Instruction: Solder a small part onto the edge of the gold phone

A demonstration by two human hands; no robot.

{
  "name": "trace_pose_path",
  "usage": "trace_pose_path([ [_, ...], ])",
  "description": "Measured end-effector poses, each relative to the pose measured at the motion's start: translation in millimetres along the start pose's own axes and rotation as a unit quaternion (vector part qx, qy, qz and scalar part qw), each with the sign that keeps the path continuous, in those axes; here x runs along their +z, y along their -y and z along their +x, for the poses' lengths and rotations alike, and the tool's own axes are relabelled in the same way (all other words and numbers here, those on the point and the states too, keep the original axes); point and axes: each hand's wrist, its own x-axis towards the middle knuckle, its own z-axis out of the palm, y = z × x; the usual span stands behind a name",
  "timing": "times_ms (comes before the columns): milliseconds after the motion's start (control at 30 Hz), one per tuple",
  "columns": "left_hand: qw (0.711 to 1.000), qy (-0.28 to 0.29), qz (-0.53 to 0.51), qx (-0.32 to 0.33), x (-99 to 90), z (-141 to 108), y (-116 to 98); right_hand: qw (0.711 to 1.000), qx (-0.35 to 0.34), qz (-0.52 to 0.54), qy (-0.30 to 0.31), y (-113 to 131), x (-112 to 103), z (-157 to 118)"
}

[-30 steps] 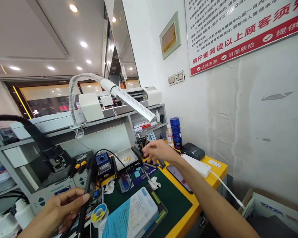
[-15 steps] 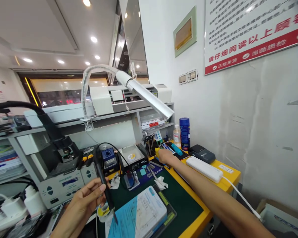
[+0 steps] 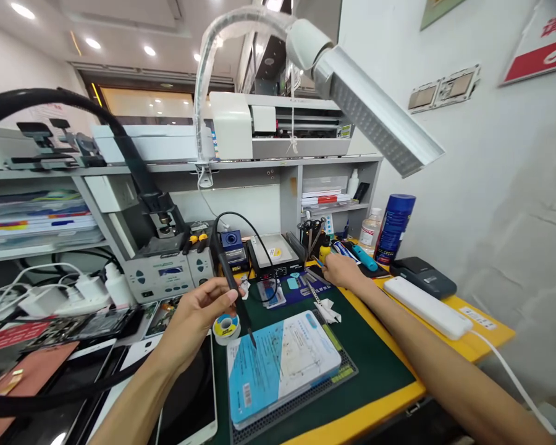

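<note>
My left hand (image 3: 209,304) is closed round the black handle of a soldering iron (image 3: 243,311). The iron's tip points down over a blue and white flat box (image 3: 285,364), and I cannot tell whether it touches. Beside that hand sits a roll of solder wire (image 3: 226,327). Farther back, my right hand (image 3: 341,270) has its fingers closed at the right end of the bench, next to a small yellow bottle (image 3: 324,252). A thin blue tip shows at its fingers; what it belongs to is hidden. A light blue tool (image 3: 364,257) lies just beyond this hand.
A lamp (image 3: 375,111) overhangs the bench. Behind stand a soldering station (image 3: 233,247), a heating plate (image 3: 273,253) and a pot of tools (image 3: 311,235). To the right are a blue spray can (image 3: 395,228) and a white power strip (image 3: 426,307). A phone (image 3: 189,395) lies front left.
The camera view has tilted down and turned left, so more of the bench shows. My left hand still holds the iron above the box; my right hand stays by the yellow bottle.
</note>
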Motion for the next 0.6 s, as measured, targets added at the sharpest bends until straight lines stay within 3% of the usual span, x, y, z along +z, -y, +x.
trace_pose_path([
  [133,1.000,-0.002,0.017,0.014,3.8,0,2,0.995,-0.020,0.102,-0.010,-2,-19,-13],
  [267,0.999,-0.004,0.027,0.022,10.3,3,6,0.960,-0.062,0.273,0.021,0,-41,-36],
  [467,0.999,-0.004,0.027,0.044,19.4,13,7,0.868,-0.114,0.476,0.088,10,-44,-58],
  [600,0.998,-0.006,0.035,0.045,26.2,17,4,0.763,-0.141,0.605,0.181,19,-31,-70],
])
